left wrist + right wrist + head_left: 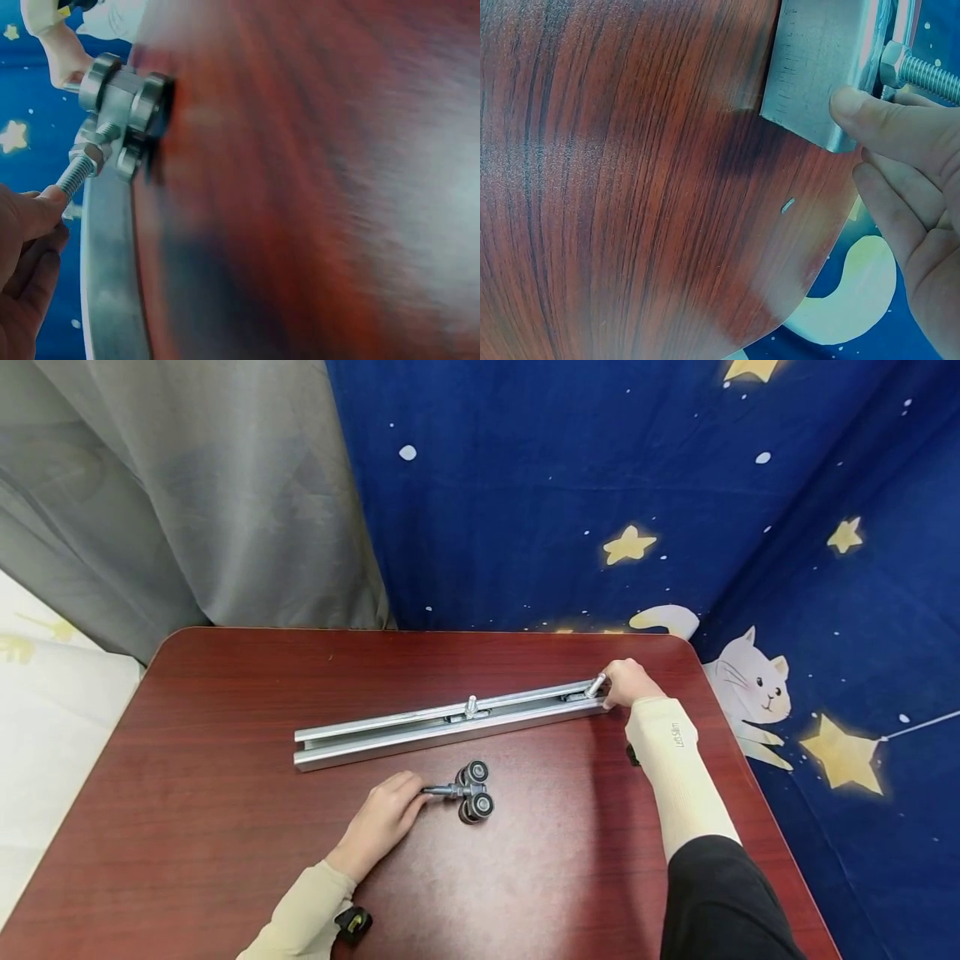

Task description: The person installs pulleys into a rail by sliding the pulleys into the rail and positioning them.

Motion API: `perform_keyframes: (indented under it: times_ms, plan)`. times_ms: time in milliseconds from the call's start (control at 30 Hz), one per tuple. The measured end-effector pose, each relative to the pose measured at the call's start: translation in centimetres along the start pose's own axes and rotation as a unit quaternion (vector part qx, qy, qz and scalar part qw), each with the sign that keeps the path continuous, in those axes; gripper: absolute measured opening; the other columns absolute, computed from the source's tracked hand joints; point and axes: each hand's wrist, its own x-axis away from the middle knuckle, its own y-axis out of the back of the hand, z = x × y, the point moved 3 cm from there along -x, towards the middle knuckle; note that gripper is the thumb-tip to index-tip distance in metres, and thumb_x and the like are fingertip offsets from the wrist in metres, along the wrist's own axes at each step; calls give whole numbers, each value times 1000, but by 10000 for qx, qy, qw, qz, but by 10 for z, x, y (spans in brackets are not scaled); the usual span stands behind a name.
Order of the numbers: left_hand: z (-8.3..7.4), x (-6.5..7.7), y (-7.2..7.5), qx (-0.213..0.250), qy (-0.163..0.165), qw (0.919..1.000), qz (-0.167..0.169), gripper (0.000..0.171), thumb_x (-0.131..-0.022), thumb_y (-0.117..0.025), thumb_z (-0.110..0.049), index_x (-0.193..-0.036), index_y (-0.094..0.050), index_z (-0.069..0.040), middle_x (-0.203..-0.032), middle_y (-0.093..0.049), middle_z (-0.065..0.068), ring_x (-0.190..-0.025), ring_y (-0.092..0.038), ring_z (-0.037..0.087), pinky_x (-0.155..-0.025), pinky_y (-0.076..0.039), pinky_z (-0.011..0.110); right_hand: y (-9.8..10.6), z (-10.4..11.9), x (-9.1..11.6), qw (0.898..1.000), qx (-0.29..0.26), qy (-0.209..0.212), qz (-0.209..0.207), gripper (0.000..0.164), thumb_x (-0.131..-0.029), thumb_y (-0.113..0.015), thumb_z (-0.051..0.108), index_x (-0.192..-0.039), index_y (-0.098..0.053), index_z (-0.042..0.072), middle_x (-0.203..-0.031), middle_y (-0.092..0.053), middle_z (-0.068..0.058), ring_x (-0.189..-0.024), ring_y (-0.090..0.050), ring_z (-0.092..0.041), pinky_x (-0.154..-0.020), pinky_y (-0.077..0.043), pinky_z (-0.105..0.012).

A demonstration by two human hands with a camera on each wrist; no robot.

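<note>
In the head view my left hand point(381, 820) pinches the threaded bolt of a four-wheeled roller trolley point(474, 791), held in front of a metal channel rail point(375, 745). The left wrist view shows thumb and fingers on the threads, with the wheels point(100, 84) at the far end. My right hand point(630, 682) grips the rail's right end; in the right wrist view its thumb presses the rail's side wall point(817, 71). Two bolts stand up from the rail's slot: one near mid-length point(471, 706), another point(596, 685) beside the right hand. What lies below them inside the slot is mostly hidden.
The rail lies slanted across a reddish-brown wooden table point(225, 693), its right end farther back. Behind hang a grey curtain point(247, 510) and a blue star-patterned curtain point(525, 510). A small pale fleck point(788, 205) lies near the table's edge.
</note>
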Motion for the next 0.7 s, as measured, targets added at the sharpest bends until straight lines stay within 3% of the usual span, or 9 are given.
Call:
perform_keyframes:
  times_ms: [167, 367, 567, 700]
  plan:
    - [-9, -19, -1, 218, -356, 9991, -85, 19, -71, -72, 0, -87, -64, -5, -80, -62, 0, -75, -57, 13, -68, -48, 26, 1, -1, 2, 10000, 16, -11, -46, 23, -59, -79, 3, -80, -70, 4, -72, -63, -6, -68, -48, -21, -67, -43, -38]
    - [-26, -41, -9, 159, -927, 9956, -24, 18, -70, -72, -2, -87, -66, -3, -83, -64, 4, -79, -60, 16, -77, -49, 28, 1, 1, 4, 9999, 70, 58, -53, 24, -60, -79, 3, -81, -70, 4, -75, -64, -8, -69, -50, -22, -69, -44, -39]
    - [-46, -65, -26, -2, -1446, 9890, 323, 14, -74, -68, -2, -88, -67, -4, -87, -64, 4, -82, -60, 16, -79, -48, 24, 1, 3, 4, 10000, 87, -6, -10, 23, -61, -78, 3, -82, -70, 3, -75, -64, -8, -70, -49, -22, -69, -44, -39]
    - [-49, -73, -33, 22, -1389, 9883, 632, 11, -78, -65, -3, -89, -67, -5, -88, -64, 3, -83, -60, 15, -79, -48, 23, 1, 4, 2, 10000, 79, -21, 51, 22, -61, -78, 4, -82, -69, 3, -72, -61, -6, -70, -49, -21, -68, -44, -38]
